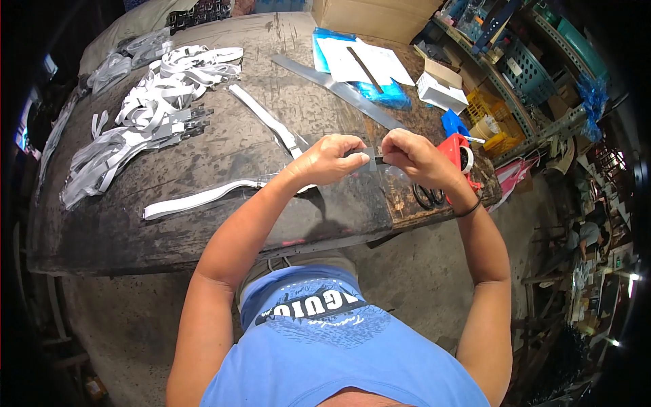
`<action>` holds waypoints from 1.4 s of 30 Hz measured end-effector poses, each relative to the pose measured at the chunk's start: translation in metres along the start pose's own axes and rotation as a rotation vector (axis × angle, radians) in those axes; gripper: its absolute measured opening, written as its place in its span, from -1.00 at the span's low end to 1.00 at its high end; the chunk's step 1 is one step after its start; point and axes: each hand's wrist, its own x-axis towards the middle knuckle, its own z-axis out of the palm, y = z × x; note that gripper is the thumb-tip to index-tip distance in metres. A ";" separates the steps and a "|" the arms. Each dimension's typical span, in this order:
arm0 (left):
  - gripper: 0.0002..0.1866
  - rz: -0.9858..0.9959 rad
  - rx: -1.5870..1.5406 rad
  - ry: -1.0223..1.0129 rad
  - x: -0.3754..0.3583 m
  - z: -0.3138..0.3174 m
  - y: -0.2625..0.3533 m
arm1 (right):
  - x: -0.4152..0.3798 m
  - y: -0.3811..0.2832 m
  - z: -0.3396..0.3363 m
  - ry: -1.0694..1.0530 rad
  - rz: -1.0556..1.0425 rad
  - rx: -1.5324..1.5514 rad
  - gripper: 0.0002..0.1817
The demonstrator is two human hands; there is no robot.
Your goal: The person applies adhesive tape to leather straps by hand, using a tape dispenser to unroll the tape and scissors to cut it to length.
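Note:
Both my hands are raised over the near part of the dark worktable. My left hand is closed, thumb against fingers, on one end of a small clear plastic piece with something dark in it. My right hand pinches the other end. A white strap lies behind my left hand, and another white strap in clear plastic lies to the left, nearer the table's front edge. Black-handled scissors lie below my right hand, beside a red tape dispenser.
A heap of white straps covers the table's left side. A metal ruler runs diagonally behind my hands. Papers, a small white box and a cardboard box stand farther back. Shelves with baskets are at right. A person is far right.

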 end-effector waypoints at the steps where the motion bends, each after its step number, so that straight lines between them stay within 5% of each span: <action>1: -0.70 0.000 0.000 0.001 0.000 -0.001 0.001 | 0.000 -0.001 -0.001 -0.008 0.038 0.064 -0.90; 6: -0.74 -0.048 -0.062 -0.094 -0.002 -0.005 0.005 | 0.001 -0.002 -0.003 -0.015 0.029 0.205 -0.80; 11: -0.75 -0.069 -0.086 -0.127 -0.003 -0.006 0.006 | 0.003 -0.006 -0.010 -0.180 0.114 0.009 -0.76; 22: -0.71 -0.043 -0.077 -0.149 -0.003 -0.006 0.003 | 0.003 -0.010 -0.007 -0.132 0.163 0.056 -0.88; 42: -0.74 0.275 0.357 0.178 -0.003 0.013 -0.004 | 0.003 0.023 -0.001 -0.243 0.331 0.550 -0.90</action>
